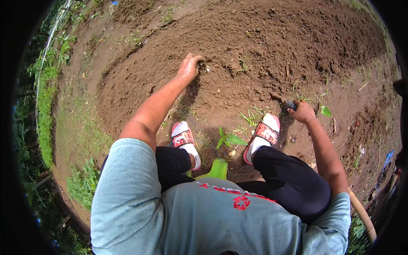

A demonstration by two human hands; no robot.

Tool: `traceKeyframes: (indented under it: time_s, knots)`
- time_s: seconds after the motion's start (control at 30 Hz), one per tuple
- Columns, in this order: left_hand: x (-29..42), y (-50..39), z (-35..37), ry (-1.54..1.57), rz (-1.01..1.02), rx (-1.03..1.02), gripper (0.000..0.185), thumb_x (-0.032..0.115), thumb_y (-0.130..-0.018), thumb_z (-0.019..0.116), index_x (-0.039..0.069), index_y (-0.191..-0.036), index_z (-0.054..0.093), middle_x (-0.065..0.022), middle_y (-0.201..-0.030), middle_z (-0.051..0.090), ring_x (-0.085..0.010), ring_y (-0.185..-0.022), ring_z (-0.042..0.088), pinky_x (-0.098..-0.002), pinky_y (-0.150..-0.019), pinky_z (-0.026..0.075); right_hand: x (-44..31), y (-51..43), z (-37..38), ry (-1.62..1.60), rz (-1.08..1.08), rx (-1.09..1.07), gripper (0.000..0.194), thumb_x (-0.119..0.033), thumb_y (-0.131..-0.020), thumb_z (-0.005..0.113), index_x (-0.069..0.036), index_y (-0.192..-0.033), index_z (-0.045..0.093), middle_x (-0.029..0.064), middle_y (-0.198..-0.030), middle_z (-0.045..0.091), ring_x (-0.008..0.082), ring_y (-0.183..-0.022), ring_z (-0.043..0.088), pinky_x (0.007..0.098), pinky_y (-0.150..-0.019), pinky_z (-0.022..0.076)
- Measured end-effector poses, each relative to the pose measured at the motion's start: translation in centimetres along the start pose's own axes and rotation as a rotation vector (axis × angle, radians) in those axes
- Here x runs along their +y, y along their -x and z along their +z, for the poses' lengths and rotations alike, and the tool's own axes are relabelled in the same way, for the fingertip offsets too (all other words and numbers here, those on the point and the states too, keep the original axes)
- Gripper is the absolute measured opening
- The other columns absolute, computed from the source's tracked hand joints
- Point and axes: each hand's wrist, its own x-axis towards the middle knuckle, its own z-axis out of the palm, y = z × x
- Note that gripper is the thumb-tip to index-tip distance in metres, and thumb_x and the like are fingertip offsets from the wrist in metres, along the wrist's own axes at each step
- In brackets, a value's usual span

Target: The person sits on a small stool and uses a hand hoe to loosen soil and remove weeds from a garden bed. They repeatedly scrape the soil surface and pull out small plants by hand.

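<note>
A mound of loose brown soil (280, 38) spreads in front of my feet. My left hand (189, 67) reaches down to its near slope, fingers curled at the dirt. A small whitish bit (208, 68) lies just beside those fingertips; whether anything is inside the fingers is hidden. Lower on the right, my right hand (301, 111) grips a dark grey, rounded handle-like piece (290, 104) at the mound's edge. What that piece joins to, if anything, cannot be made out. Grass tufts (251, 118) grow between my right hand and my feet.
I squat in red patterned slide sandals (181, 139) and white socks. Between my feet stands a small leafy plant (228, 139), with a bright green object (217, 169) behind it. A bamboo-like pole (363, 213) leans at right. A grass strip (47, 114) borders the left side.
</note>
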Motion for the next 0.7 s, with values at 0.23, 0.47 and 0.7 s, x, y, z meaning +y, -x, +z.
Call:
traceKeyframes:
  time_s: [0.23, 0.47, 0.7]
  knots:
    - [0.3, -3.7, -7.6, 0.112, -0.177, 0.148, 0.046, 0.025, -0.101, 0.059, 0.008, -0.144, 0.056, -0.0211, -0.138, 0.064, -0.0380, -0.130, 0.060, -0.0427, -0.110, 0.047, 0.0, -0.3, -0.1, -0.006, -0.008, -0.022, 0.066, -0.050, -0.094, 0.067, -0.013, -0.147, 0.055, 0.0182, -0.143, 0.058, 0.0364, -0.127, 0.061, 0.0455, -0.108, 0.0504]
    - [0.1, -4.9, -4.9, 0.072, -0.286, -0.015, 0.065, 0.043, -0.102, 0.059, -0.006, -0.144, 0.050, -0.0284, -0.139, 0.061, -0.0388, -0.132, 0.058, -0.0431, -0.112, 0.045, 0.0, -0.1, -0.1, -0.002, 0.001, -0.018, 0.067, -0.050, -0.094, 0.066, -0.013, -0.148, 0.054, 0.0184, -0.143, 0.059, 0.0364, -0.128, 0.061, 0.0451, -0.108, 0.0502]
    - [-1.9, -7.3, -5.9, 0.723, -0.360, 0.096, 0.063, 0.041, -0.092, 0.078, -0.003, -0.133, 0.061, -0.0156, -0.127, 0.069, -0.0295, -0.121, 0.065, -0.0391, -0.107, 0.049, -0.1, -0.2, -0.4, -0.009, 0.008, -0.054, 0.067, -0.049, -0.095, 0.066, -0.013, -0.149, 0.053, 0.0188, -0.145, 0.056, 0.0363, -0.129, 0.060, 0.0450, -0.108, 0.0502]
